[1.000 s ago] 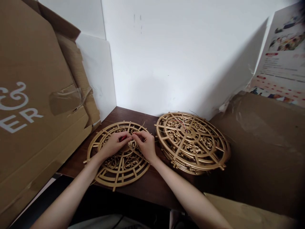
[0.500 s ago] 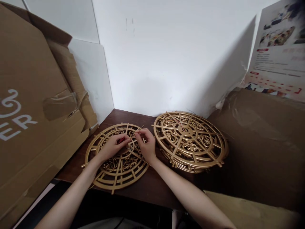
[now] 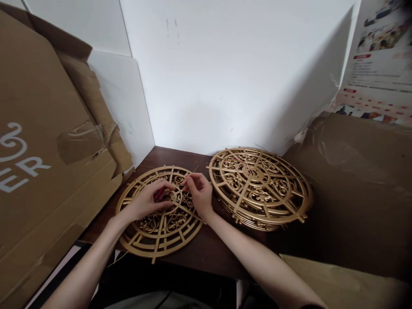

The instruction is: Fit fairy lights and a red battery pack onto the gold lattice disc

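On the tabletop lies a round gold openwork disc (image 3: 161,235) with spokes, rings and scroll patterns. My left hand (image 3: 151,198) is over its left and central part, thumb and fingertips apart, with a small red thing (image 3: 159,195) tucked inside the curled fingers; its kind is not clear. Over the upper right of the disc, my right hand (image 3: 200,192) pinches a thin gold-coloured wire or stick (image 3: 195,168) that sticks up past the fingertips. The disc's pale hub (image 3: 174,196) shows between my hands.
A stack of similar gold discs (image 3: 257,195) stands on the right, with red and pale wires near its centre. Large cardboard boxes (image 3: 48,141) (image 3: 360,184) flank the brown table (image 3: 206,253). A white wall (image 3: 219,77) rises behind. A thin yellow strand (image 3: 119,259) hangs at the front left.
My left thumb and fingertips have spread apart, and the hand has drawn slightly left with the red thing. The right hand keeps its pinch, and the stick's angle has shifted. The view has moved slightly.
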The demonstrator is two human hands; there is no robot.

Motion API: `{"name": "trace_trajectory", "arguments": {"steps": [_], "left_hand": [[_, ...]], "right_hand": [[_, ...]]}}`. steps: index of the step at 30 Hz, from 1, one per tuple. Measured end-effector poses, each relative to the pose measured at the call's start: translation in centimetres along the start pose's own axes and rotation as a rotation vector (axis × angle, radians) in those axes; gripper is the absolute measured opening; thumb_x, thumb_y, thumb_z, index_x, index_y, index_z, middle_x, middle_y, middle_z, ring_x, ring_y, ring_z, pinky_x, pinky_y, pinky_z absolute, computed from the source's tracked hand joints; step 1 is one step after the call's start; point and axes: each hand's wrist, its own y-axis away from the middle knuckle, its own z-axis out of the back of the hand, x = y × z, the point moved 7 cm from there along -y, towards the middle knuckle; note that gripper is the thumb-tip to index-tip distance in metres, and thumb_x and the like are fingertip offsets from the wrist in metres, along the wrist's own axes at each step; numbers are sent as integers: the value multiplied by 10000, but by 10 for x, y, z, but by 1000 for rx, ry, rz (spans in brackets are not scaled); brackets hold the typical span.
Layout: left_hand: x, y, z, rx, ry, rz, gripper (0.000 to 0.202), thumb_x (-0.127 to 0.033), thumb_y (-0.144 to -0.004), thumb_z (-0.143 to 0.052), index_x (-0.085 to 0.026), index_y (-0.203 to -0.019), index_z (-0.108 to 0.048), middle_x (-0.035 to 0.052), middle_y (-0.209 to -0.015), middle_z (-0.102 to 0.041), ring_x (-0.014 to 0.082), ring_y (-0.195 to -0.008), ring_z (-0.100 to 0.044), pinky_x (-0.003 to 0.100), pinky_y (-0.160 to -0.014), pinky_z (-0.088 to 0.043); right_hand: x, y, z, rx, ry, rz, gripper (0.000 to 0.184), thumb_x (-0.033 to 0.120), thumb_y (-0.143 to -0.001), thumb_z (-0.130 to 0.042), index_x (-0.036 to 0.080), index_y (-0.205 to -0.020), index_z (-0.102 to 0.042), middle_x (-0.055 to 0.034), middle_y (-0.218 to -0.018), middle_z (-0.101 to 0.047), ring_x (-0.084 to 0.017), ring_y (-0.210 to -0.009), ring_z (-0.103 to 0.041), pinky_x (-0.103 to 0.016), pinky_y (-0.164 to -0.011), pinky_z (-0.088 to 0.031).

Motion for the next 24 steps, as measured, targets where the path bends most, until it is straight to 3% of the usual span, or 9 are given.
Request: {"name": "trace_trajectory", "arguments": {"steps": [4,8,11,13,16,19,22,24], "left_hand": [[13,-2,4,-35,41,60,262,-410,-798,-646,-191,-941,-670,41,-880,-677,189,-784,-609,298,-735,-473],[18,-1,7,-124,12,70,246,-407,-826,-604,-186,-910,-672,51,-909,-699,204,-853,-627,321,-812,-476],[16,1,8,-185,-31,45,210,-368,-832,-588,-188,-898,-673,48,-889,-697,197,-831,-620,321,-807,-476],[15,2,9,-212,-41,29,184,-334,-825,-583,-186,-883,-678,47,-868,-691,193,-814,-613,317,-793,-474],[18,2,10,-229,5,54,174,-327,-795,-608,-179,-851,-682,42,-826,-680,183,-766,-602,302,-744,-472],[24,2,9,-219,143,150,186,-346,-761,-648,-173,-826,-669,23,-749,-657,152,-649,-575,266,-633,-459],[32,6,5,-182,344,336,213,-368,-772,-635,-175,-862,-625,-44,-578,-535,92,-422,-423,214,-433,-343],[36,7,7,-225,406,412,219,-357,-747,-652,-172,-853,-601,-69,-536,-478,75,-377,-362,198,-387,-284]], "right_hand": [[2,0,3,-20,40,62,252,443,-845,-616,198,-864,-564,13,-715,-611,-105,-601,-574,-236,-590,-485],[8,2,4,-22,68,129,231,420,-867,-600,192,-871,-558,-14,-832,-660,-104,-655,-596,-236,-622,-499],[11,5,-2,39,47,129,208,398,-879,-592,194,-866,-554,-32,-882,-699,-100,-635,-612,-241,-613,-511],[10,9,-12,137,14,92,200,392,-875,-600,198,-869,-552,-18,-812,-707,-101,-581,-612,-240,-571,-508],[4,15,-26,297,-33,-12,217,402,-844,-634,200,-849,-557,15,-668,-677,-108,-512,-602,-232,-505,-483],[-3,16,-28,312,-37,-103,229,394,-790,-691,192,-790,-582,23,-638,-654,-102,-526,-589,-223,-517,-473],[-8,12,-25,296,-124,-182,196,352,-773,-713,183,-767,-613,3,-732,-689,-77,-535,-549,-202,-511,-444],[-14,11,-26,335,-272,-285,201,344,-770,-714,185,-745,-594,-22,-887,-730,-65,-520,-537,-187,-455,-397]]}}
